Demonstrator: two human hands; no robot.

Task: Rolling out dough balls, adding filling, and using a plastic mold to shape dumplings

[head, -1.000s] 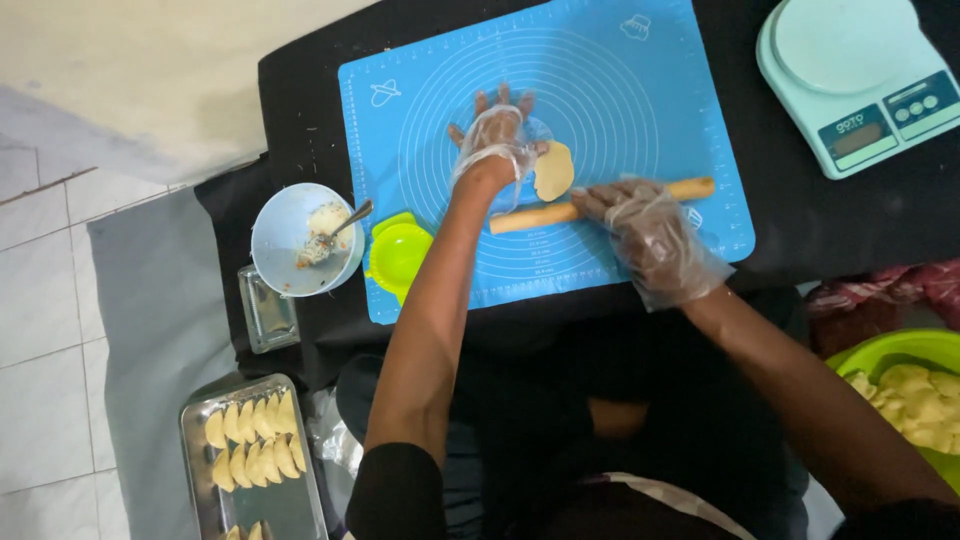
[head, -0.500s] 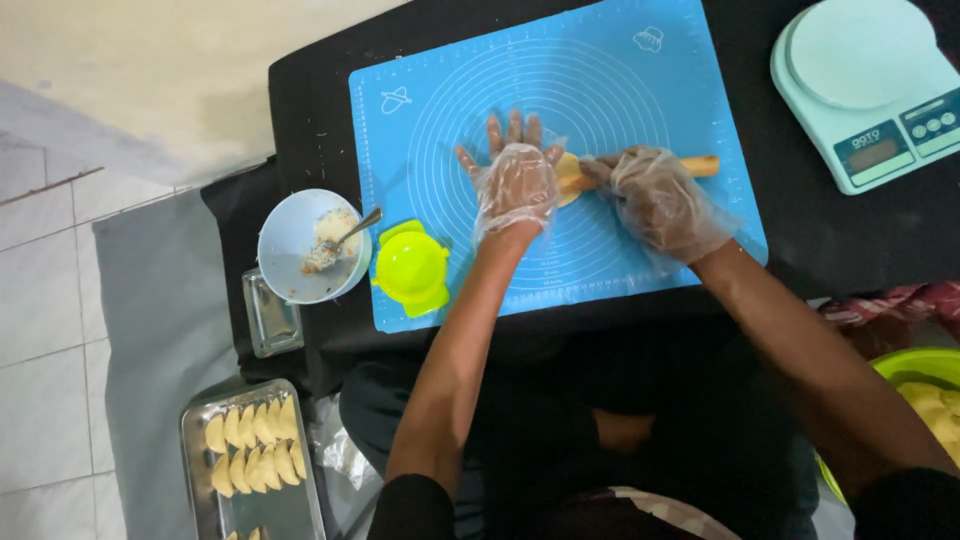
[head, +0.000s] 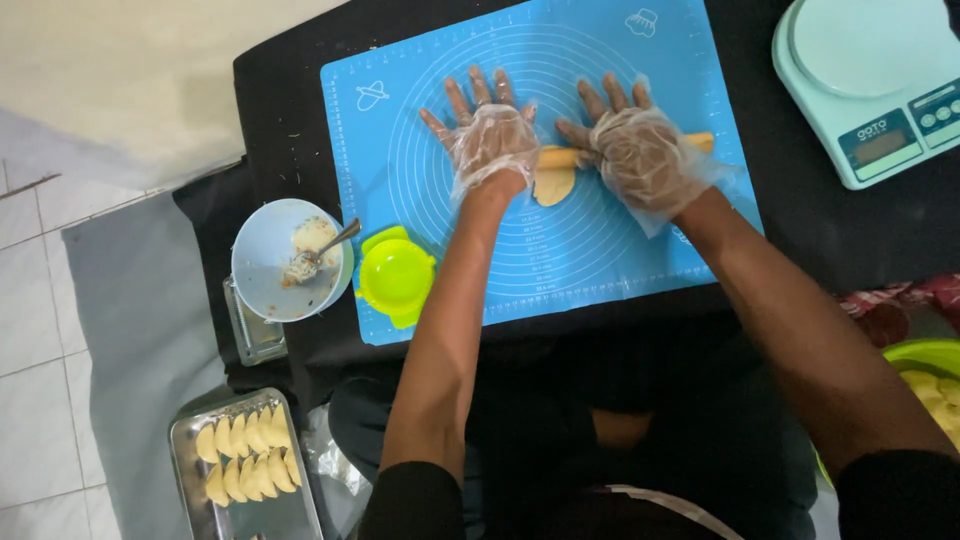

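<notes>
While both gloved hands lie flat with fingers spread, they press down on a wooden rolling pin [head: 560, 156] that runs 9-to-3 o'clock across the blue mat [head: 610, 250]. Left hand [head: 487, 138]: palm on the pin's left part, fingers pointing to 12 o'clock, not curled round anything. Right hand [head: 640, 150]: palm on the pin's right part, fingers likewise open; the pin's far end [head: 703, 142] shows at 3 o'clock of this hand. The hands sit side by side, near each other but not touching.

Dough piece [head: 553, 186]: pale, flattened, on the mat just at 6 o'clock of the pin, between the two wrists and touching the pin's edge.

Surroundings: a lime-green round mould [head: 397, 276] lies at the mat's lower left corner, at 7 o'clock of the left hand. At 9 o'clock of the mould, a pale bowl [head: 262, 262] holds filling and a spoon [head: 325, 250]. A metal tray [head: 290, 510] with rows of folded pastries [head: 248, 456] sits at 6 o'clock of the bowl. A pale green kitchen scale [head: 865, 85] stands at 2 o'clock of the right hand, well apart, on the black table [head: 275, 110].
</notes>
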